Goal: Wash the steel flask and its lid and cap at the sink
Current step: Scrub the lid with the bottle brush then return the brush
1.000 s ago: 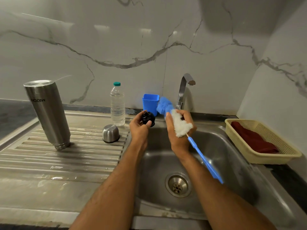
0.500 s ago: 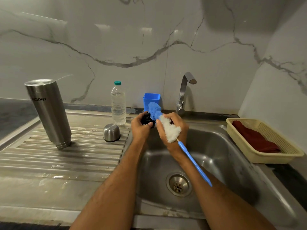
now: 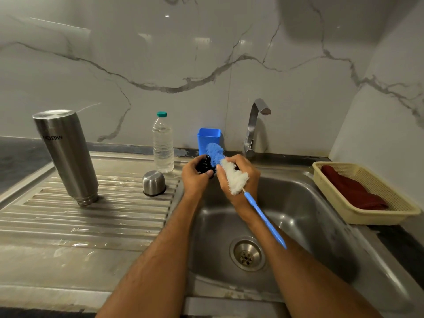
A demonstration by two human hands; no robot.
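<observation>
Holding the black lid in our left hand over the sink, fingers curled round it, we grip the bottle brush by its bristles in our right hand, blue tip against the lid. Inverted on the counter, the steel flask and cap stand left.

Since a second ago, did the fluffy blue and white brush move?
Yes. The blue and white bottle brush slid left, away from the steel tap, and its blue tip now touches the black lid.
</observation>
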